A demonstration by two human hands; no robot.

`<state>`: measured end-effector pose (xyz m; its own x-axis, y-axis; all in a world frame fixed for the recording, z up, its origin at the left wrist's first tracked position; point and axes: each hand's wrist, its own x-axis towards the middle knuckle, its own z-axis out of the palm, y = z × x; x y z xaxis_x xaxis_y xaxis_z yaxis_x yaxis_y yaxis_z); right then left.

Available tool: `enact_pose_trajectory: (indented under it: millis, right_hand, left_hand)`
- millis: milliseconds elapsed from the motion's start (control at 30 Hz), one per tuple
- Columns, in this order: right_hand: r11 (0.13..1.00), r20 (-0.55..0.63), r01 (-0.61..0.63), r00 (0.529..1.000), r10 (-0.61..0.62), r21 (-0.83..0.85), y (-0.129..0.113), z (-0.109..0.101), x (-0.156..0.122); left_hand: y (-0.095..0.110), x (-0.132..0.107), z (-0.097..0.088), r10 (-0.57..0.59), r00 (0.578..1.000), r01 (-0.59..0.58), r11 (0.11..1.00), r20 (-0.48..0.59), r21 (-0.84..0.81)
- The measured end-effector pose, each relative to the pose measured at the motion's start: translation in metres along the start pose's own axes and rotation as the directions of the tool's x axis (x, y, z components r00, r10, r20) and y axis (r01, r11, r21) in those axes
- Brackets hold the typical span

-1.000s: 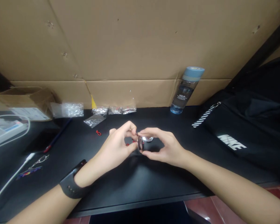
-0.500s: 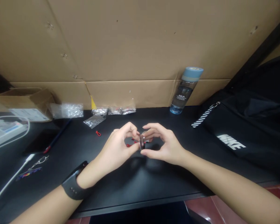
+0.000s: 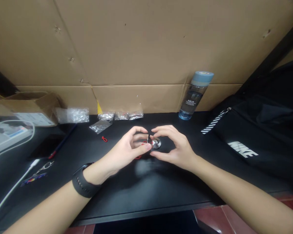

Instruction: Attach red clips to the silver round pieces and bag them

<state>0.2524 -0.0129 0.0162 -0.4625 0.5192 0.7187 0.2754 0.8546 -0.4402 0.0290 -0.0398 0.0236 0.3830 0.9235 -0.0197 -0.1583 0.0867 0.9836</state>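
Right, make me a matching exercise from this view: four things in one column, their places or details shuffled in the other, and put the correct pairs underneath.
Things
1. AQUA water bottle
2. Black NIKE bag
3. Black wristwatch
4. Domed silvery metal piece

Places or details
A. Has a striped zip pull
B. Seen between the left hand and the right hand
C. Standing in front of the cardboard panel
D. Strapped around the left forearm, near the wrist

Pairs
1-C
2-A
3-D
4-B
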Motion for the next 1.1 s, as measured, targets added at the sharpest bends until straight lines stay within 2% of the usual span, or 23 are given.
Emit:
enact_pose_trajectory:
  millis: [167,467,767,1100]
  right_hand:
    - [0.988,-0.019,0.102,0.994,-0.105,-0.114,0.001,-0.001,0.002]
    - [0.931,-0.042,0.253,0.961,-0.273,-0.264,-0.001,-0.002,0.003]
    - [0.86,0.002,0.318,0.938,-0.346,-0.398,0.0,-0.006,0.001]
    - [0.836,0.02,0.373,0.917,-0.4,-0.403,-0.001,-0.01,0.001]
  left_hand:
    - [-0.005,0.0,0.0,0.062,0.994,-0.057,0.997,0.086,-0.058]
    - [-0.005,-0.002,0.003,0.037,0.995,-0.026,0.992,0.089,-0.127]
    - [-0.001,-0.005,0.009,-0.048,0.996,0.064,0.974,0.075,-0.218]
    - [0.002,-0.009,0.012,-0.075,0.991,0.098,0.973,0.115,-0.207]
